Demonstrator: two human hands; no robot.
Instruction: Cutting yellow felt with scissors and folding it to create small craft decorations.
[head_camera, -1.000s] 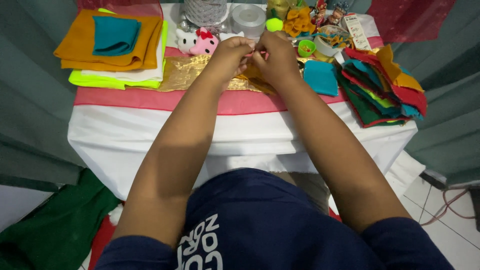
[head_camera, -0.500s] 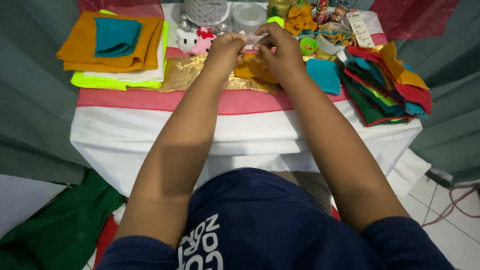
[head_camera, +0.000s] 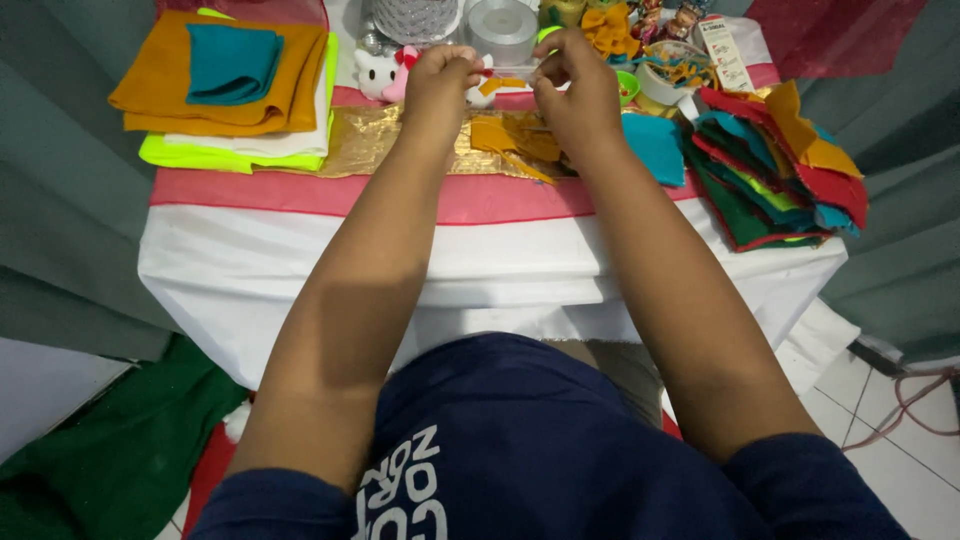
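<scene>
Change: both hands have lifted off the gold cloth and moved toward the far side of the worktop; a second ago they were low over the orange scraps, and now they hold something thin up between them, so the work has gone from picking at the pile to handling one small piece in the air.
Left hand (head_camera: 440, 85): raised, fingers curled in, the grip pressed together on one end of a thin pale strip with a red end (head_camera: 503, 71).
Right hand (head_camera: 572, 85): raised opposite, thumb and forefinger pinching the strip's other end.
Held piece: the strip hangs clear of the worktop between the two hands, just above the orange scraps; it may be a clear tape or a slim tool, too small to tell.
Worktop near edge: white-draped worktop (head_camera: 250, 280) with a pink band across it.
Under the hands: shiny gold cloth (head_camera: 365, 150) carrying a small pile of orange felt scraps (head_camera: 512, 140), with a teal felt square (head_camera: 655, 148) just beside it.
Left side: folded stack of orange, white and neon-yellow fabric (head_camera: 225, 110), a folded teal cloth on top.
Right side: fanned stack of felt sheets in red, green, blue and orange (head_camera: 775, 165).
Far edge: small white and pink cat figure (head_camera: 380, 72), a grey tape roll (head_camera: 502, 25) and a cluster of small craft bits behind the hands.
</scene>
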